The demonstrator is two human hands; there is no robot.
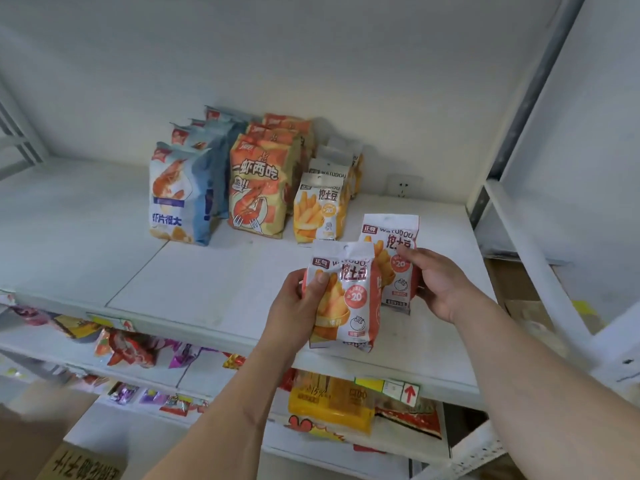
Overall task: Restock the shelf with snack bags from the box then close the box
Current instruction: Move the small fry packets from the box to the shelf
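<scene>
My left hand (298, 306) grips a red and white fries snack bag (349, 299) over the front of the white shelf (207, 282). My right hand (440, 282) holds a second, matching bag (393, 237) upright just behind and to the right of the first. Farther back on the shelf stand rows of blue shrimp chip bags (176, 199), orange shrimp bags (258, 192) and yellow fries bags (320, 213). A cardboard box (69, 459) shows at the bottom left, its opening out of view.
A wall socket (403, 187) sits on the back wall behind the yellow bags. A grey upright post (526, 109) bounds the shelf on the right. Lower shelves hold assorted snack bags (128, 348) and a yellow pack (332, 403). More cardboard (519, 289) lies at right.
</scene>
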